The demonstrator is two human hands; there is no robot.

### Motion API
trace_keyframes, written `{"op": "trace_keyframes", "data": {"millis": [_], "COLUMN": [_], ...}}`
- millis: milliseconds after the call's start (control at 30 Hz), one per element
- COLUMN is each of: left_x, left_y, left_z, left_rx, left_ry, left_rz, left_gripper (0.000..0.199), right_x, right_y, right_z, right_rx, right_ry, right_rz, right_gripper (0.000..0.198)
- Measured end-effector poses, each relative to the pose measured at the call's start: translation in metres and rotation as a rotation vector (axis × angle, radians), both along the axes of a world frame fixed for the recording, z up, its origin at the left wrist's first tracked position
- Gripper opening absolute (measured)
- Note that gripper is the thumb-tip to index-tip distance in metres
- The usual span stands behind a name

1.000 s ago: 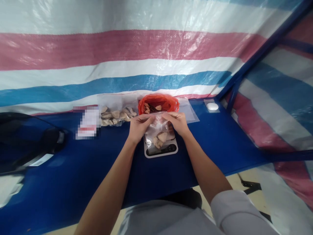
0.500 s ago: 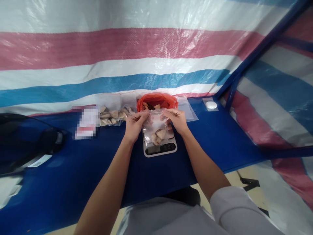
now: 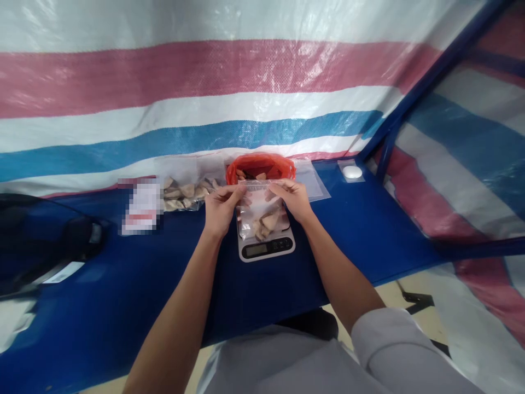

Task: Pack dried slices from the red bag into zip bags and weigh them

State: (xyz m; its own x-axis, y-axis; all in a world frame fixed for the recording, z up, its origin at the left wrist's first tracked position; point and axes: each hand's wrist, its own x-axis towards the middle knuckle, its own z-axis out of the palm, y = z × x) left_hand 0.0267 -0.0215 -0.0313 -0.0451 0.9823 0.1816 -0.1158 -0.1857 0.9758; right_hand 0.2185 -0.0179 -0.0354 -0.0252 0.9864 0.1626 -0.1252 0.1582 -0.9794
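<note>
A clear zip bag point(image 3: 251, 216) hangs between my two hands, with several pale, beige-brown pieces point(image 3: 268, 220) in its bottom. My left hand point(image 3: 221, 208) pinches the bag's top left corner. At the top right corner, the fingers of my right hand point(image 3: 292, 198) are closed on the same edge. Below and behind the bag is a white kitchen scale point(image 3: 266, 254) with a dark display strip; the bag covers much of its plate. Whether the bag touches the scale I cannot tell. Just beyond my hands stands a red plastic bag point(image 3: 262, 162) holding similar pieces.
Filled clear bags point(image 3: 184, 194) of similar pieces lie left of the red bag, beside a blurred-out label point(image 3: 143, 207). Flat clear bags point(image 3: 318, 186) and a small bag with a white round object point(image 3: 351, 172) lie right. A black strapped item point(image 3: 77, 241) sits on the blue table point(image 3: 164, 306).
The view has shifted slightly, so everything sits a little higher and further left. Both hands still hold the zip bag by its top edge, in nearly the same pose.
</note>
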Motion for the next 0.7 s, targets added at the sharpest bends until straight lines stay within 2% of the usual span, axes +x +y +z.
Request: {"op": "trace_keyframes", "data": {"millis": [367,567,700], "left_x": [0.001,0.005,-0.001], "left_y": [-0.003,-0.002,0.001], "left_z": [0.003,0.016,0.027], "left_rx": [0.022,0.025,0.013], "left_ry": [0.01,-0.121,-0.155], "left_rz": [-0.029,0.085,0.145], "left_gripper": [0.031,0.026,0.026], "right_x": [-0.004,-0.005,-0.016], "right_y": [-0.002,-0.012,-0.011], "right_z": [0.002,0.012,0.022], "right_rx": [-0.026,-0.035,-0.048], "right_ry": [-0.002,0.036,-0.037], "right_rz": [-0.006,0.046,0.1], "right_gripper": [0.036,0.039,0.035]}}
